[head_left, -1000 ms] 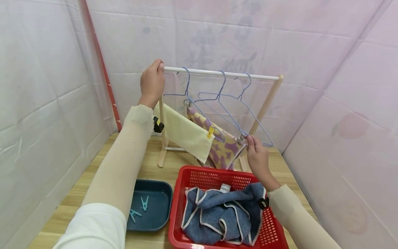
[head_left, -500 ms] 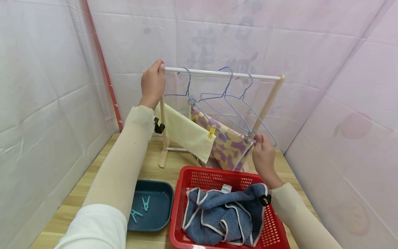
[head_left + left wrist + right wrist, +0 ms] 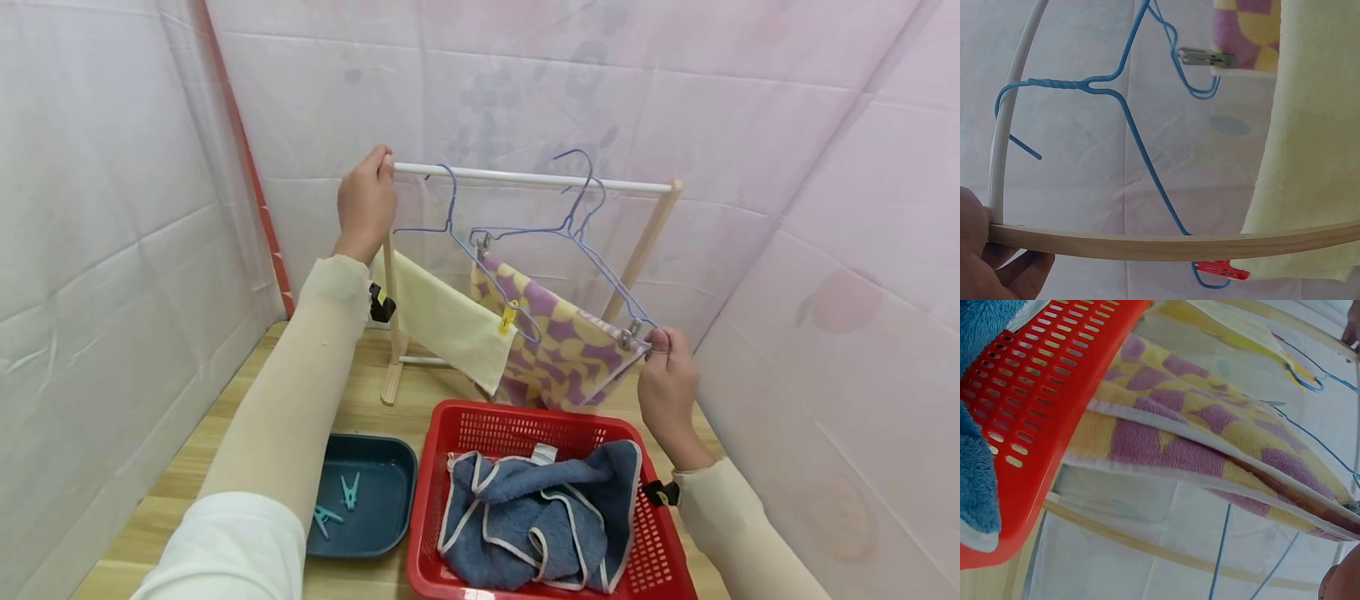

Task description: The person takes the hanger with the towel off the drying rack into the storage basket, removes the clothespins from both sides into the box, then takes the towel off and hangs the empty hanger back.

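The rack (image 3: 525, 177) is steadied by the gripping left hand (image 3: 366, 202); the checked towel's (image 3: 558, 346) hanger (image 3: 577, 237) end is pinched by the right hand (image 3: 666, 387).

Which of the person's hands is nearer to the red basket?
Right. The right hand hangs just above the far right corner of the red basket, pinching a hanger. The left hand is high up on the white rail, well beyond the basket.
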Demonstrator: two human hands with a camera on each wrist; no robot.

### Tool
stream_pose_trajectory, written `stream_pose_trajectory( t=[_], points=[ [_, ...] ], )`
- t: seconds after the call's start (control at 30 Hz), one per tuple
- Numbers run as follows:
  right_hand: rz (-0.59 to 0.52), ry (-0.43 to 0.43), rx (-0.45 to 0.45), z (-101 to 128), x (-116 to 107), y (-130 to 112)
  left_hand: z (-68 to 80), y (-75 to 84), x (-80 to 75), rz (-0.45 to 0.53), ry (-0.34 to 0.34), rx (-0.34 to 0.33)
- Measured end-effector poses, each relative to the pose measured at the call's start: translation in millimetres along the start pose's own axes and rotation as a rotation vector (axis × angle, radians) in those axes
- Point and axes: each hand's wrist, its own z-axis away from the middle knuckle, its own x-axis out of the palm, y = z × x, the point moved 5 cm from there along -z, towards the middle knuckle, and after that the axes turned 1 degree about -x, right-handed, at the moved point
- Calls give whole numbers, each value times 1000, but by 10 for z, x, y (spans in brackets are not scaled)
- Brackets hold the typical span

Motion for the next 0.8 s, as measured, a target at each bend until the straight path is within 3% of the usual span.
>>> stream_pose_trajectory(
  t=[0.27,0.6,0.8],
  points=[
    [-49,118,-18,61,-280,-79,-27,-39,13,18,-6,-12],
    [-30,172,30,162,-613,-111,-31,-47,10,13,15,4],
    [-28,255,35,217,-815,-115,-50,-39,-4,13,21,5]
  ],
)
